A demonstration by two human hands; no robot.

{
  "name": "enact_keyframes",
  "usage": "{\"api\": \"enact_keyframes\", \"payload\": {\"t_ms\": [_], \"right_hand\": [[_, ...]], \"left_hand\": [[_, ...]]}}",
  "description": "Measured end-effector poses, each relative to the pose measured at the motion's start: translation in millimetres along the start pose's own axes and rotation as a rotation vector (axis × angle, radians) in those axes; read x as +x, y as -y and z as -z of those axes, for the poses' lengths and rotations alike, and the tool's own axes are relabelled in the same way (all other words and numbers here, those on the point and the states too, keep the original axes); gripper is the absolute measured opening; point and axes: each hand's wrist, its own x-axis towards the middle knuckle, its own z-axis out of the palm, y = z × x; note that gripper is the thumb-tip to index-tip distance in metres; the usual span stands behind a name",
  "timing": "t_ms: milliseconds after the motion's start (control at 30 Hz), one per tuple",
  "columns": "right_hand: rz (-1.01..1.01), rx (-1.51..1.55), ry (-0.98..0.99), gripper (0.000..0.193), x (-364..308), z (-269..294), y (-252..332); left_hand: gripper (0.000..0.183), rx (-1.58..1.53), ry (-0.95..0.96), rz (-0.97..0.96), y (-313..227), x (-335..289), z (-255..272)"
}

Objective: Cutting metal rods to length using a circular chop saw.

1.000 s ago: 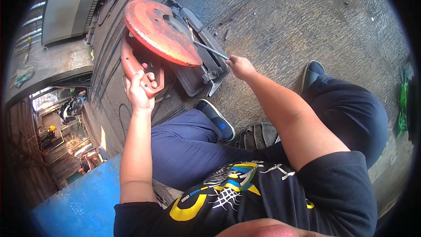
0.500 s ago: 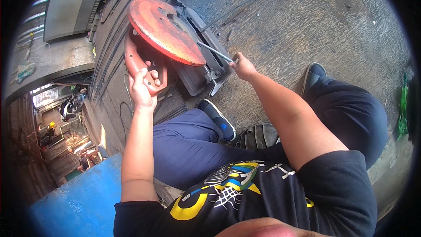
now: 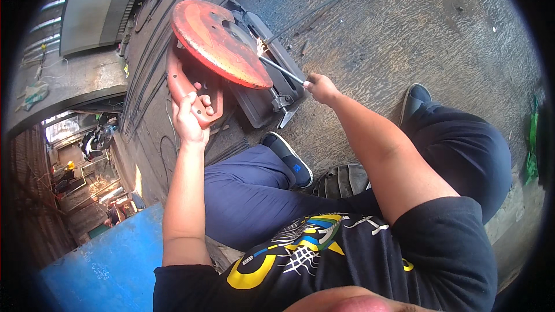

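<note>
1. Grips handle [image 3: 178,82] of saw [image 3: 214,37] with left hand [image 3: 189,120], probably for controlling its height.
2. Holds rod [image 3: 282,70] with right hand [image 3: 322,89], seemingly for steadying it near sparks [image 3: 260,46].
3. Has saw low on floor [image 3: 370,52], perhaps for firm support.

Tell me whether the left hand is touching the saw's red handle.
Touching. The head view shows the left hand closed around the red handle, its fingers showing through the handle's opening.
</note>
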Motion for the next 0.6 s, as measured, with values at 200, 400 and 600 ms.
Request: {"api": "enact_keyframes", "payload": {"t_ms": [200,400,600], "right_hand": [[-0.146,0.232,0.12,0.022,3.8,0.6,3.0],[-0.172,0.165,0.128,0.028,-1.0,2.2,9.3],[-0.174,0.107,0.147,0.029,1.3,3.2,5.7]], "left_hand": [[0.05,-0.005,0.015,-0.003,1.4,0.6,-0.6],[0.05,0.005,0.008,-0.001,0.2,0.6,1.3],[0.049,0.002,0.004,-0.003,0.4,1.6,0.6]]}}
